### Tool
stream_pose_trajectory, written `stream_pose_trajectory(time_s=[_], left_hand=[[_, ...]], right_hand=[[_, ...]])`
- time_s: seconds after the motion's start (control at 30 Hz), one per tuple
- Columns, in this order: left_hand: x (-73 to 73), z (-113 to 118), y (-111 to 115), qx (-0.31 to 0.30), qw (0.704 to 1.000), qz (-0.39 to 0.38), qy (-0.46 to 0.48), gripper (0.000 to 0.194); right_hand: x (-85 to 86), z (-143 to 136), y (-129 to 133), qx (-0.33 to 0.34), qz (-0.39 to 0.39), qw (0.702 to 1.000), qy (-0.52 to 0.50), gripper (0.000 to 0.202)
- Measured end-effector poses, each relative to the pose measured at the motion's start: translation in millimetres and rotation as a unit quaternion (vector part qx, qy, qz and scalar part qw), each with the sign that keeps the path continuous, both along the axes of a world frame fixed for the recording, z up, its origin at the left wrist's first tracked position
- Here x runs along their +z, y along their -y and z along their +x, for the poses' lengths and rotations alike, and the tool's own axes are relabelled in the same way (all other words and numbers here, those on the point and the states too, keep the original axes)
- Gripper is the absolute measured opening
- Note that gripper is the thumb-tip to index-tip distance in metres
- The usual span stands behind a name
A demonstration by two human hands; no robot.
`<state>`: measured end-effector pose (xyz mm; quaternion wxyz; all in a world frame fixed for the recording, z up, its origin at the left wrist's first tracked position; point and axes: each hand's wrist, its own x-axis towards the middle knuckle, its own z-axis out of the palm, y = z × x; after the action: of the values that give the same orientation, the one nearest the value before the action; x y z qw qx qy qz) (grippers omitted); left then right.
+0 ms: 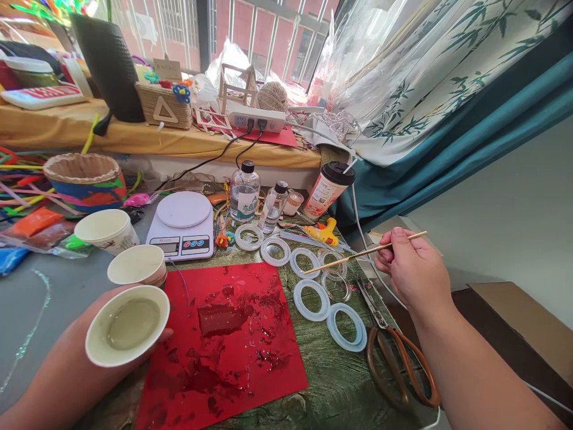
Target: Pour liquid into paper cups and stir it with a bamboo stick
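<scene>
My left hand (96, 319), low on the left, is wrapped round a paper cup (92, 352) with clear liquid in it. My right hand (409, 266) pinches a thin wooden stick (358, 254), whose tip hangs over the ring molds. Several round silicone rings, among them a pale blue one (312, 300) and a white one (275, 251), lie in a curved row. A red sheet (273, 292), wet with glossy splashes, lies between my hands. Two more paper cups (136, 266) stand behind the held one.
Large scissors (389, 358) lie at the right table edge. A white scale (181, 224), two clear bottles (245, 197), a yellow glue gun (323, 232) and a lidded drink cup (326, 190) stand or lie behind. A painted basket (87, 185) is at the left; a cable hangs at the right.
</scene>
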<state>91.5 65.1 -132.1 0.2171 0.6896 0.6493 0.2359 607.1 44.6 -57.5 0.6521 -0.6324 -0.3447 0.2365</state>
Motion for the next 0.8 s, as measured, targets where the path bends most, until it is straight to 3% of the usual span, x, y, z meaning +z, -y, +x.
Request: stream_pose_trajectory(time_s=[0.4,0.63,0.8], left_hand=[[1.8,1,-1,-0.002,1.000,0.005,0.016,0.072],[5.0,3,-3,0.010,1.000,0.011,-0.005,0.068],[6.7,4,-5,0.022,1.000,0.003,-0.001,0.065]], right_hand=[[-15.3,8,-8,0.012,-0.004,0.999,0.032,0.055],[7.7,-5,-16,0.063,-0.042,0.988,0.137,0.048],[24.7,-17,-40,0.114,-0.063,0.945,0.301,0.054]])
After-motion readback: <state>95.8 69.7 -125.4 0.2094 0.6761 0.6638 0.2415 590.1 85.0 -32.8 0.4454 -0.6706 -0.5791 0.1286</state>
